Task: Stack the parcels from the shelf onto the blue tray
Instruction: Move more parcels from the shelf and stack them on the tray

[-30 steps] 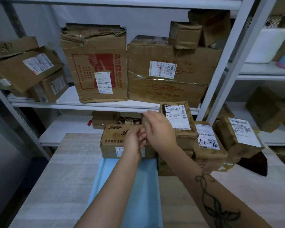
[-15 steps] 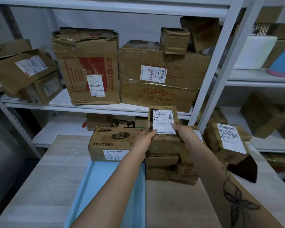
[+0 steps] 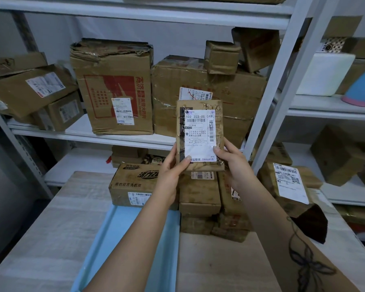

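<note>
A small flat brown parcel [image 3: 199,133] with a white shipping label is held up in the air in front of the shelf, label facing me. My left hand [image 3: 173,171] grips its lower left edge and my right hand [image 3: 230,163] grips its lower right edge. Below, the blue tray [image 3: 122,245] lies on the wooden table, with a long printed carton [image 3: 133,184] at its far end. A stack of small parcels [image 3: 200,199] stands on the table just right of the tray.
The white shelf [image 3: 82,131] holds a tall torn carton [image 3: 114,87], a wide carton [image 3: 240,91] and tilted boxes at left [image 3: 30,89]. A labelled parcel [image 3: 287,186] sits at the table's right edge. A white upright post [image 3: 270,98] stands to the right.
Both hands took hold of the labelled parcel on top of the stack and lifted it up, tilting its label toward me. The view moved slightly closer.
</note>
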Motion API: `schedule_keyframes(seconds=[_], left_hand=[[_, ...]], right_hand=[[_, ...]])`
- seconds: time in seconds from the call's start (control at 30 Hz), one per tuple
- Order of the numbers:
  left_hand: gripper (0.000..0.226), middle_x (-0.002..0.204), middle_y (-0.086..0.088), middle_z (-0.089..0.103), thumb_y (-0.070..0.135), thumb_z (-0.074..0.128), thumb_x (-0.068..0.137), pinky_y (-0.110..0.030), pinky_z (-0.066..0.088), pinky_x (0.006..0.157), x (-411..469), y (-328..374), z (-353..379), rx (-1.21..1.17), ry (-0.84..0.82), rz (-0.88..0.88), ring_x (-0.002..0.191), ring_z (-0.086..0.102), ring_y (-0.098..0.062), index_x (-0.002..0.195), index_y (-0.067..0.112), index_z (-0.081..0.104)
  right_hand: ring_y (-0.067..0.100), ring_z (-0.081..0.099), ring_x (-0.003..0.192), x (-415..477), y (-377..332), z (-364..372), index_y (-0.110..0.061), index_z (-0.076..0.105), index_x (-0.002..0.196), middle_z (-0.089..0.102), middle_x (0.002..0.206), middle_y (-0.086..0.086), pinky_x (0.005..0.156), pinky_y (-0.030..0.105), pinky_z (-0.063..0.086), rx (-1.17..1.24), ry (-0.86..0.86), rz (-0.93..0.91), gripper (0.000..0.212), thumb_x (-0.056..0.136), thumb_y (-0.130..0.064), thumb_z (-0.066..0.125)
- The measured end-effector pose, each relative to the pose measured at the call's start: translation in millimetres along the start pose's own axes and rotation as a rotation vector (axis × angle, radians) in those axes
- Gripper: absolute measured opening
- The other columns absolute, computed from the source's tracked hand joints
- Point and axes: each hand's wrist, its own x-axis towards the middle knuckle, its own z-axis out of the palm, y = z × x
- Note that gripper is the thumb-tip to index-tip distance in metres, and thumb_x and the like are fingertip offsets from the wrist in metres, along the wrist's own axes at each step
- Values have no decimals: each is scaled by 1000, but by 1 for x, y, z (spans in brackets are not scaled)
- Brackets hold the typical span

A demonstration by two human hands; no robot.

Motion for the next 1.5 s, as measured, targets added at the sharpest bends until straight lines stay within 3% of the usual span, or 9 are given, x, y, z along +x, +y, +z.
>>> schedule_keyframes(seconds=[0.17, 0.4, 0.53, 0.77, 0.87, 0.97, 1.07, 1.27, 1.5], left_hand=[[89, 126, -3, 61, -1, 70, 72, -42, 45, 100, -3, -4, -14, -54, -48, -10, 117, 58, -24, 144, 33, 32], [90, 122, -3, 64, -7, 67, 66, -33, 55, 80, -16, -10, -34, -49, -113, -118, 110, 62, -25, 141, 33, 37], [79, 105, 3, 72, -5, 63, 72, -24, 54, 62, -21, -13, -38, -31, -142, -146, 86, 70, -15, 139, 30, 42], [69, 124, -6, 62, 15, 66, 71, -32, 58, 69, -22, -4, -38, -59, -119, -152, 96, 67, -22, 136, 22, 46], [60, 121, -5, 66, 44, 61, 72, -36, 59, 73, -20, 7, -33, -12, -93, -206, 101, 67, -25, 127, 22, 53], [50, 108, -4, 72, 57, 55, 75, -39, 59, 76, -17, 17, -29, 2, -85, -289, 97, 70, -24, 111, 24, 64], [37, 101, -3, 74, 53, 55, 82, -41, 59, 74, -15, 20, -31, 0, -69, -306, 89, 72, -25, 102, 25, 68], [29, 103, -5, 74, 42, 62, 81, -46, 50, 95, -11, 18, -37, 37, -56, -281, 99, 68, -26, 102, 23, 67], [38, 107, -7, 72, 45, 67, 78, -56, 48, 94, -11, 20, -43, 9, -70, -296, 100, 68, -31, 109, 22, 65]], right_hand=[[28, 60, 115, -1, 3, -2, -24, 42, 141, 60, 129, 9, 101, 48, 45, -65, -76, 54, 69, 80, -6, 69], [26, 63, 107, -7, 4, 6, -20, 31, 145, 63, 124, 9, 100, 48, 46, -51, -31, 122, 79, 78, -7, 71], [24, 61, 106, -10, 2, 8, -23, 31, 145, 62, 125, 8, 101, 45, 44, -56, -47, 128, 77, 80, -11, 69], [27, 59, 113, -11, 1, 13, -26, 40, 140, 67, 118, 2, 106, 50, 40, -100, -67, 107, 81, 69, -21, 78], [26, 59, 112, -12, 1, 16, -26, 35, 143, 65, 119, 5, 104, 49, 41, -130, -85, 96, 81, 74, -17, 76], [25, 61, 107, -14, -1, 20, -27, 33, 144, 65, 117, 7, 100, 46, 43, -160, -119, 88, 78, 78, -13, 73], [28, 60, 110, -12, -1, 22, -30, 36, 141, 63, 116, 7, 104, 50, 39, -165, -139, 79, 76, 78, -8, 72], [29, 58, 116, -10, -1, 23, -26, 42, 140, 64, 123, 8, 107, 52, 38, -90, -197, 85, 84, 67, -2, 76], [26, 57, 118, -12, -3, 30, -28, 45, 139, 64, 124, 4, 108, 53, 35, -97, -152, 85, 93, 55, -25, 86]])
